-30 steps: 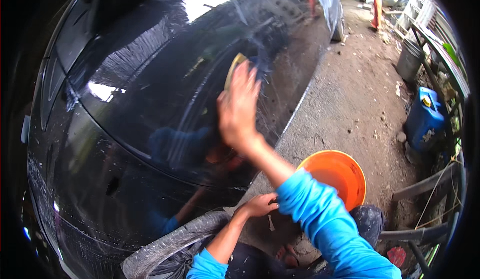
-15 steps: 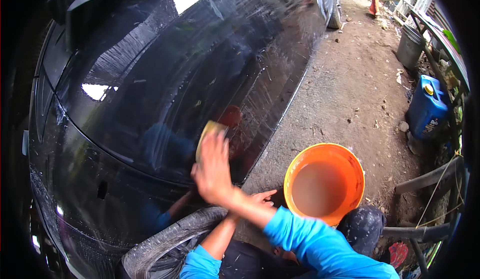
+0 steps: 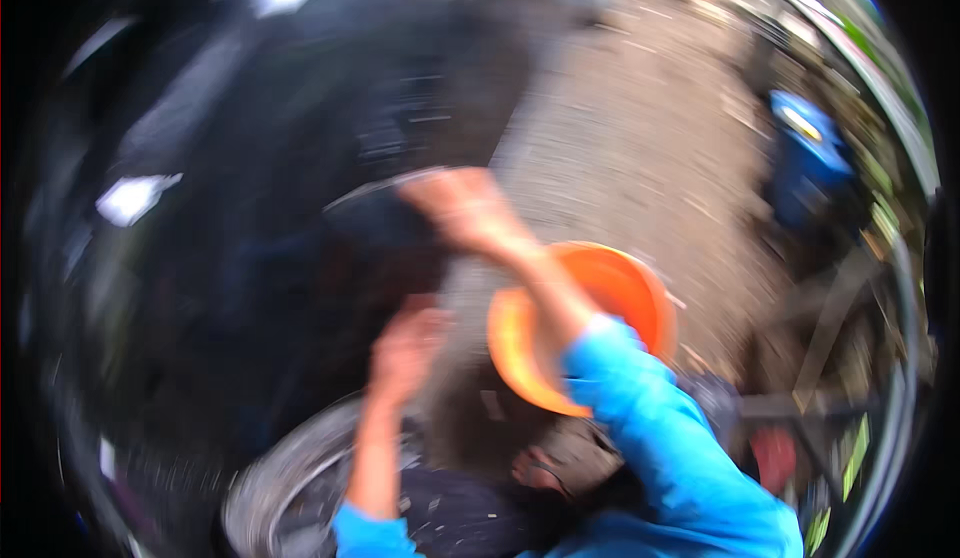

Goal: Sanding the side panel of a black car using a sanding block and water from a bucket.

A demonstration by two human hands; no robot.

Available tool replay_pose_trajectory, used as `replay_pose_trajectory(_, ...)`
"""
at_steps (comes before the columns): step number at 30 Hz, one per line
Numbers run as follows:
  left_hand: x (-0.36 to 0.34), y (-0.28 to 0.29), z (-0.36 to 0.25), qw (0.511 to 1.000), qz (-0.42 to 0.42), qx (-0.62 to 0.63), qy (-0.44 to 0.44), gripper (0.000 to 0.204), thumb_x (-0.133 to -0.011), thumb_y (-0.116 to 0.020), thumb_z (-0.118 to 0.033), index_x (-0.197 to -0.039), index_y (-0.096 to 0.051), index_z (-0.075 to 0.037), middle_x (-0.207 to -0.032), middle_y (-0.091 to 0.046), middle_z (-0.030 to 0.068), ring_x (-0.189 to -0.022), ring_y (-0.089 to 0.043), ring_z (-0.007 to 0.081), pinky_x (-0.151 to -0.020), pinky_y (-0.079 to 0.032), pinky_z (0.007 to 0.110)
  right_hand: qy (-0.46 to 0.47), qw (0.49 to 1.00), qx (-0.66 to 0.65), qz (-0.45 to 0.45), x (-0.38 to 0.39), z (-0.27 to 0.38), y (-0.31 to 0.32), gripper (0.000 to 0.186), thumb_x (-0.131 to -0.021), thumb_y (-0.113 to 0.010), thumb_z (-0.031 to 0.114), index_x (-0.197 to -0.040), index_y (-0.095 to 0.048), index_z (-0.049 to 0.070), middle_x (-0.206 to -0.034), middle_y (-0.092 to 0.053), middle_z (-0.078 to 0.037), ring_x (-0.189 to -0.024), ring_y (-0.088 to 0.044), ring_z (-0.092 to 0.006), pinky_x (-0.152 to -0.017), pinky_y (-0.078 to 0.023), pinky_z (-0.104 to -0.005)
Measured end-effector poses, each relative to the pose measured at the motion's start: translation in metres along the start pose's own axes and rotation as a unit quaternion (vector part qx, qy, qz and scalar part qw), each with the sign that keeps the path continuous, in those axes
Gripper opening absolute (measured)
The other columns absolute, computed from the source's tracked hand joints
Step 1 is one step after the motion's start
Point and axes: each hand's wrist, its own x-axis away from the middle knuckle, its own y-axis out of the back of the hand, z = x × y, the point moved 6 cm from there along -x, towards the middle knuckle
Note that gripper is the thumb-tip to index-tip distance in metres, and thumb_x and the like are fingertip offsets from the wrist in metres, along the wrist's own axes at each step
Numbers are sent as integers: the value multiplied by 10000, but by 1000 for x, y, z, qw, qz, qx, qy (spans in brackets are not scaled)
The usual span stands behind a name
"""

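Note:
Motion smears the whole picture. My right hand (image 3: 462,210) reaches over the orange bucket (image 3: 655,303) to the lower part of the black car panel (image 3: 250,268). A thin pale curved streak runs from its fingertips across the dark surface. Its fingers are too blurred to show whether they hold anything, and no sponge can be made out. Below it, my left hand (image 3: 408,351) is raised near the panel's lower edge, above the tyre (image 3: 285,483). Its fingers are blurred too. My right forearm hides part of the bucket's inside.
A blue jerrycan (image 3: 810,153) stands on the dirt ground (image 3: 640,148) at the right. Dark bars or poles (image 3: 830,318) and a slanting pale rail line the right side. My foot (image 3: 540,470) is by the bucket's base.
The view has shifted and blurred. My right hand has moved up and right along the panel, and the yellow sponge it held no longer shows. My left hand has come out from under my right arm.

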Motion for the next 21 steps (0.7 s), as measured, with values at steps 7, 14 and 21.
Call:
replay_pose_trajectory(7,28,93,-32,767,-131,625,-62,1136,-775,-735,-536,-1572,-111,-20,-1629,35,264,-1490,58,478,-1205,62,583,-4,874,-480,79,-54,105,-63,221,-716,-732,203,-860,-764,38,-828,-722,-178,-777,-716,-273,-716,-571,-399)
replay_pose_trajectory(14,50,136,35,609,-203,765,-49,757,-899,-673,-198,-1497,-275,41,-1558,-337,170,-1448,-312,308,-1206,-222,563,30,926,-363,97,-51,141,-41,221,-733,-677,258,-801,-749,60,-812,-711,-182,-853,-704,-362,-772,-564,-450)
replay_pose_trajectory(21,14,69,-10,799,-152,578,67,545,-1024,-524,-312,-1489,-403,-55,-1489,-459,127,-1307,-509,277,-1049,-451,557,-160,901,-403,13,32,33,-73,262,-894,-677,265,-885,-679,3,-730,-689,-121,-675,-689,-181,-613,-537,-339)
